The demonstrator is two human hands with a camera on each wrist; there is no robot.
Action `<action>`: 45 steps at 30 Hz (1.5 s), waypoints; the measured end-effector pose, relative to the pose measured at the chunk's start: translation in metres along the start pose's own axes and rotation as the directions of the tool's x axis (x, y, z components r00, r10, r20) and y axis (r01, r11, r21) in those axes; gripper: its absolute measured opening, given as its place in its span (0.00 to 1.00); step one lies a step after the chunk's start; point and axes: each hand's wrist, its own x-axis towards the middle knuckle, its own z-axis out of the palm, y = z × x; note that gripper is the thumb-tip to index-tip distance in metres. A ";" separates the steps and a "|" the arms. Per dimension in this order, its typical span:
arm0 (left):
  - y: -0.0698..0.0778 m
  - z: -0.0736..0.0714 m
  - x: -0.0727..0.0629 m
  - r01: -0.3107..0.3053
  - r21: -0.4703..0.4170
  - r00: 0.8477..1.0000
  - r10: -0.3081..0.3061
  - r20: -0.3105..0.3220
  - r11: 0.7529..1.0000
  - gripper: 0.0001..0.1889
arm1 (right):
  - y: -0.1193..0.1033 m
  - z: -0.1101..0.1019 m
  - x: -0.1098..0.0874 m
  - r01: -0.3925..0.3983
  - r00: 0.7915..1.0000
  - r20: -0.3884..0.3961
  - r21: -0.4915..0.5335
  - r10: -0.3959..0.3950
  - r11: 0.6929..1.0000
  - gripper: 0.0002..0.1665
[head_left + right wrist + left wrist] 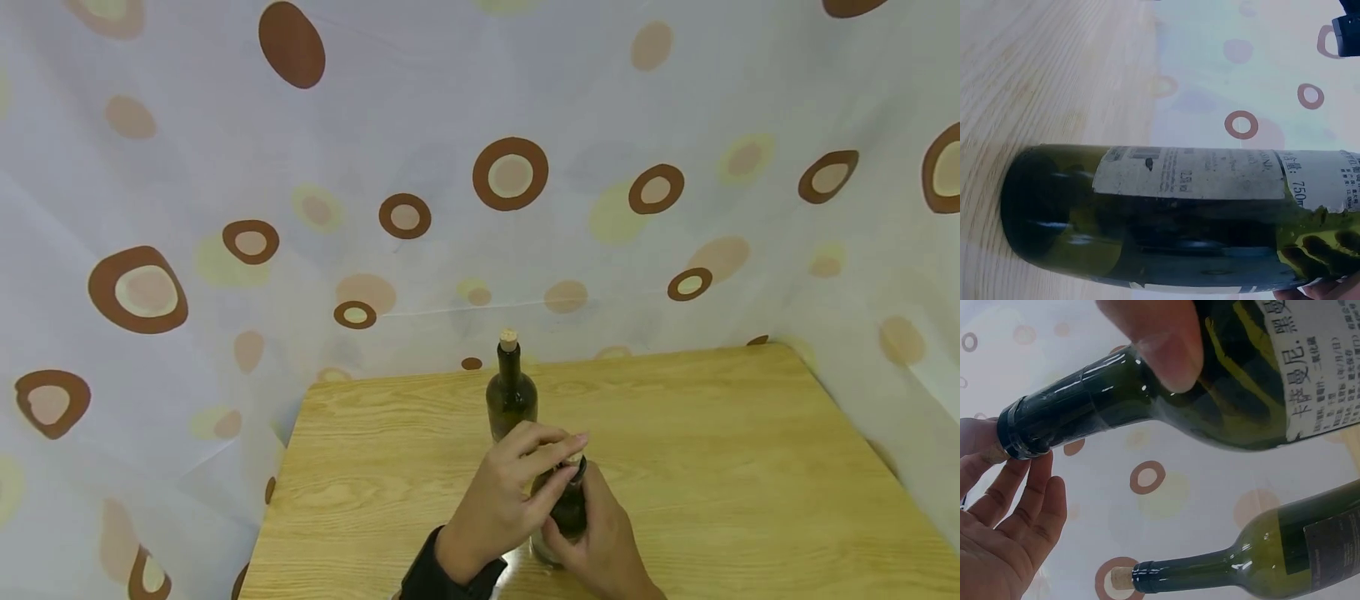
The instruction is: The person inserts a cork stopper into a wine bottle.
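Observation:
A dark green wine bottle stands at the table's near side, its printed label facing the right wrist camera. My right hand grips it around the shoulder; the thumb presses the glass in the left wrist view. With my left hand I pinch a cork at the bottle's mouth, thumb and index finger on it, the other fingers spread beside the neck. Behind stands a second green wine bottle, with a cork sticking up from its neck. My left hand partly hides its lower body.
Both bottles stand on a light wood-grain table. A white curtain printed with brown and yellow circles hangs behind the table and along its sides.

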 end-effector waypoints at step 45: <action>-0.003 -0.017 0.002 0.047 -0.043 0.992 -0.042 0.116 0.998 0.16 | 0.032 -0.018 -0.024 -0.450 0.797 0.547 0.253 0.257 0.857 0.59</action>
